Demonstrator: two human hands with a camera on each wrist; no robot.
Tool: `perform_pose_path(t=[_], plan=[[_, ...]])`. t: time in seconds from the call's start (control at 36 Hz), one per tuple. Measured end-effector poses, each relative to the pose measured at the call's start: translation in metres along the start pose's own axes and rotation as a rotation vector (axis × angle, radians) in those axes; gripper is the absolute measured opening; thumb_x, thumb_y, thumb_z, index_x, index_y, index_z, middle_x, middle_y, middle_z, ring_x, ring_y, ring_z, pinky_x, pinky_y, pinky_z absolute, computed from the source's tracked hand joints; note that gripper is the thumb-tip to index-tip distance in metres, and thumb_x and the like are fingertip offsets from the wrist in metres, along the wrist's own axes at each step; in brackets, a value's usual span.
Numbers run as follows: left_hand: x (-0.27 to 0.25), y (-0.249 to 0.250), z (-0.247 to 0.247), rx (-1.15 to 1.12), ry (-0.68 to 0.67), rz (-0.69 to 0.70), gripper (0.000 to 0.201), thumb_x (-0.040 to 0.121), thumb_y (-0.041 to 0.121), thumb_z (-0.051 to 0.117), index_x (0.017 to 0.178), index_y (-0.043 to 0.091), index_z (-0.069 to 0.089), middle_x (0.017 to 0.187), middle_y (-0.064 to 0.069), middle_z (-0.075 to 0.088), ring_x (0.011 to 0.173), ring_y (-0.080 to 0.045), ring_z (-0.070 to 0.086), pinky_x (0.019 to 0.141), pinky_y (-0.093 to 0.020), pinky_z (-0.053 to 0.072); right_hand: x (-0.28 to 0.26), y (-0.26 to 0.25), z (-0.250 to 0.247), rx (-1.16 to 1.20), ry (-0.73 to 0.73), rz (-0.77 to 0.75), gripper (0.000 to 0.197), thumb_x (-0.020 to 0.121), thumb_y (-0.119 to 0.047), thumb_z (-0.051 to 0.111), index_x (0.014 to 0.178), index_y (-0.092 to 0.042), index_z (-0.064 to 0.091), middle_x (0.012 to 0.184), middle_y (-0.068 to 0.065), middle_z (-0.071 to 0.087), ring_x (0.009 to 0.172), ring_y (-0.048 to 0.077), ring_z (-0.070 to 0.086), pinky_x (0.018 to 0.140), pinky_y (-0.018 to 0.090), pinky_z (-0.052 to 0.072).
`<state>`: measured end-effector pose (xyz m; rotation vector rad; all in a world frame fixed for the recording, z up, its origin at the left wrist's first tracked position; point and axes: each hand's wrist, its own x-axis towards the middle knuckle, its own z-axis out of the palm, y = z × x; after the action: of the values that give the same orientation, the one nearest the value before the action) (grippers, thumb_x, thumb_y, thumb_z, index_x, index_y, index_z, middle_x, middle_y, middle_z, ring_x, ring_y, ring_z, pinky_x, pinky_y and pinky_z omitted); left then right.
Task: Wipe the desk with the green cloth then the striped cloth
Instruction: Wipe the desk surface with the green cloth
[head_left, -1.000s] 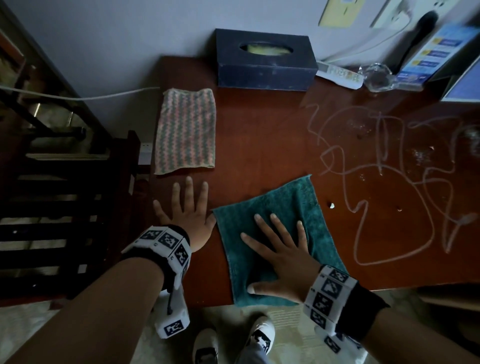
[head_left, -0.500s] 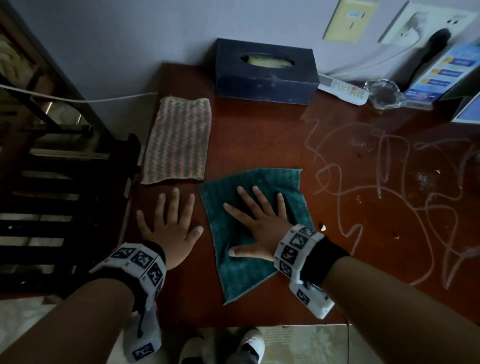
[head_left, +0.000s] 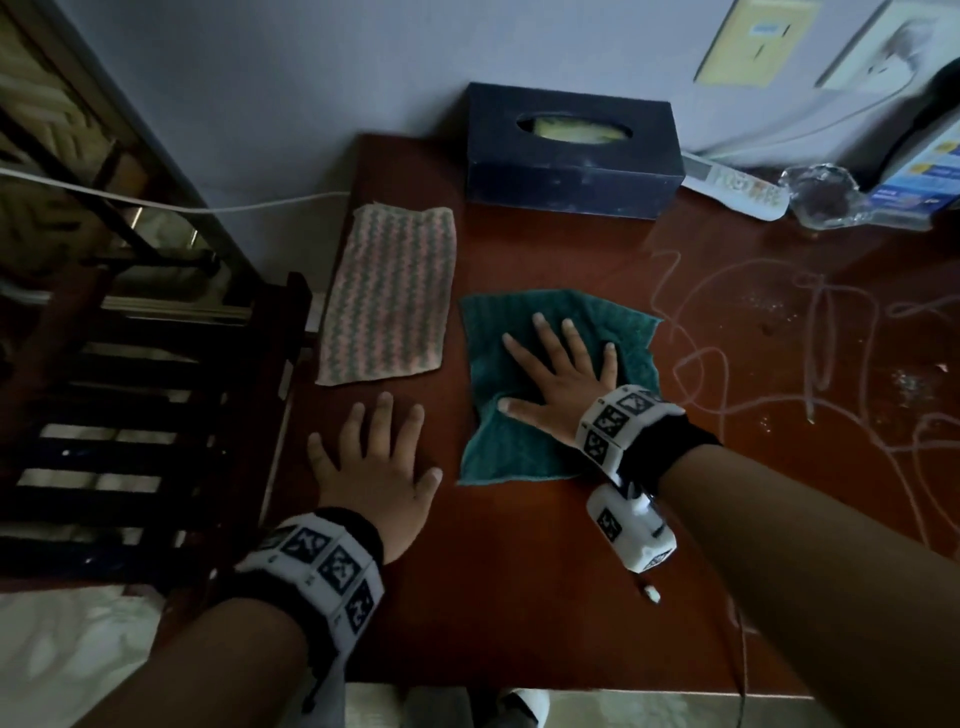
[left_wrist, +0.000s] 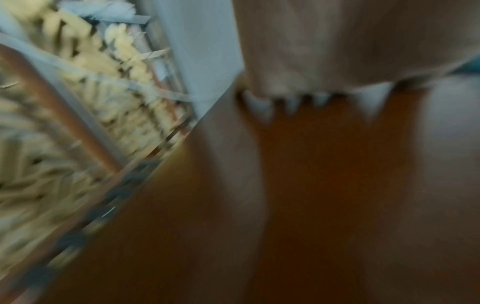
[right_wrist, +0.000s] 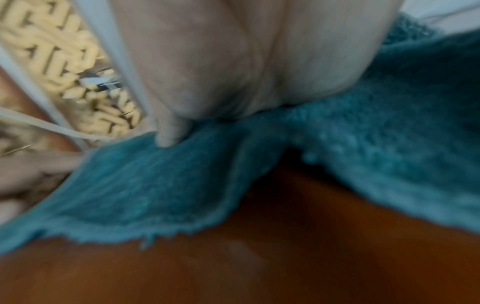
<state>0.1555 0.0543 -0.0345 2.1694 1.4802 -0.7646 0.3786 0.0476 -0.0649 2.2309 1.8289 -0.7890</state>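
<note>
I am on the first step, wiping with the green cloth (head_left: 524, 447). My right hand (head_left: 558, 382) lies flat on it, fingers spread and straight, pressing it to the desk (head_left: 519, 597) at the centre of the head view. My left hand (head_left: 374, 467) rests flat and open on bare wood at lower left, bracing me. The striped cloth (head_left: 387, 296) lies untouched at upper left, just beside the green one. The chalky scribbles (head_left: 810, 364) fill the right of the frame, so I judge my next move must push the cloth rightward across them, keeping the palm down so it does not bunch. The right wrist view shows what the head view hides: the cloth's near edge buckled up off the wood beneath my palm. The left wrist view is too blurred to add much.
</note>
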Motion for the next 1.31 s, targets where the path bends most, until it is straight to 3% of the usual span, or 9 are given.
perform_pose_path(t=[0.11, 0.25, 0.58, 0.83, 0.92, 0.97, 1.06, 1.14, 1.31], plan=[[-0.002, 0.013, -0.012, 0.022, 0.223, 0.081, 0.065, 0.095, 0.049, 0.032, 0.149, 0.024, 0.006, 0.153, -0.003, 0.01, 0.139, -0.024, 0.012, 0.113, -0.052, 0.007, 0.004, 0.002, -0.005, 0.039, 0.018, 0.067, 0.061, 0.093, -0.063, 0.026, 0.14, -0.056, -0.011, 0.151, -0.018, -0.031, 0.14, 0.017, -0.028, 0.107, 0.06, -0.016], [0.018, 0.036, -0.021, 0.025, 0.336, 0.262, 0.056, 0.097, 0.039, 0.034, 0.147, 0.02, 0.017, 0.149, -0.003, 0.02, 0.136, -0.024, 0.022, 0.113, -0.047, 0.015, 0.009, 0.004, -0.009, 0.06, 0.025, 0.132, 0.057, 0.096, -0.058, 0.023, 0.141, -0.054, -0.012, 0.151, -0.016, -0.03, 0.14, 0.017, -0.028, 0.107, 0.06, -0.017], [0.059, 0.09, -0.028, -0.009, 0.126, 0.251, 0.071, 0.098, 0.053, 0.017, 0.149, 0.014, -0.014, 0.153, -0.004, -0.031, 0.141, -0.023, -0.028, 0.108, -0.057, -0.017, 0.03, 0.028, -0.027, -0.021, 0.004, 0.105, 0.078, 0.082, -0.074, 0.036, 0.138, -0.057, -0.017, 0.149, -0.017, -0.033, 0.139, 0.018, -0.03, 0.108, 0.062, -0.014], [0.067, 0.092, -0.017, -0.094, 0.155, 0.232, 0.075, 0.091, 0.065, 0.012, 0.136, 0.026, -0.034, 0.15, 0.0, -0.036, 0.139, -0.02, -0.031, 0.107, -0.056, -0.02, 0.059, 0.047, -0.048, -0.017, 0.005, 0.108, 0.081, 0.079, -0.078, 0.036, 0.14, -0.055, -0.013, 0.152, -0.015, -0.03, 0.14, 0.021, -0.028, 0.107, 0.067, -0.011], [0.066, 0.087, -0.014, -0.067, 0.171, 0.278, 0.075, 0.077, 0.069, -0.009, 0.13, 0.028, -0.039, 0.142, 0.0, -0.046, 0.131, -0.018, -0.041, 0.102, -0.055, -0.027, 0.069, 0.059, -0.056, -0.013, 0.032, 0.13, 0.077, 0.081, -0.077, 0.034, 0.141, -0.056, -0.011, 0.153, -0.015, -0.027, 0.142, 0.02, -0.025, 0.107, 0.067, -0.009], [0.066, 0.082, -0.006, -0.016, 0.198, 0.306, 0.077, 0.069, 0.065, -0.017, 0.134, 0.028, -0.038, 0.142, -0.002, -0.045, 0.13, -0.018, -0.042, 0.1, -0.056, -0.028, 0.076, 0.068, -0.061, -0.001, 0.037, 0.146, 0.078, 0.08, -0.078, 0.033, 0.141, -0.056, -0.01, 0.153, -0.015, -0.027, 0.142, 0.021, -0.024, 0.107, 0.067, -0.008], [0.064, 0.082, -0.005, 0.018, 0.24, 0.308, 0.073, 0.078, 0.065, -0.012, 0.141, 0.031, -0.027, 0.151, -0.007, -0.031, 0.137, -0.021, -0.03, 0.103, -0.059, -0.021, 0.083, 0.08, -0.067, 0.011, 0.029, 0.156, 0.084, 0.073, -0.085, 0.032, 0.14, -0.057, -0.011, 0.153, -0.015, -0.027, 0.142, 0.021, -0.023, 0.106, 0.067, -0.008], [0.065, 0.083, -0.006, 0.044, 0.146, 0.295, 0.072, 0.066, 0.062, -0.025, 0.129, 0.035, -0.043, 0.134, -0.003, -0.054, 0.125, -0.021, -0.048, 0.099, -0.059, -0.027, 0.084, 0.086, -0.069, 0.024, 0.035, 0.17, 0.089, 0.068, -0.089, 0.032, 0.139, -0.058, -0.01, 0.153, -0.016, -0.026, 0.142, 0.022, -0.022, 0.105, 0.068, -0.009], [0.064, 0.083, -0.011, 0.067, 0.086, 0.29, 0.065, 0.071, 0.063, -0.022, 0.125, 0.036, -0.045, 0.127, -0.002, -0.06, 0.121, -0.02, -0.049, 0.103, -0.06, -0.022, 0.081, 0.095, -0.072, 0.062, 0.057, 0.263, 0.09, 0.067, -0.089, 0.033, 0.14, -0.058, -0.009, 0.154, -0.015, -0.025, 0.142, 0.022, -0.022, 0.105, 0.067, -0.009]])
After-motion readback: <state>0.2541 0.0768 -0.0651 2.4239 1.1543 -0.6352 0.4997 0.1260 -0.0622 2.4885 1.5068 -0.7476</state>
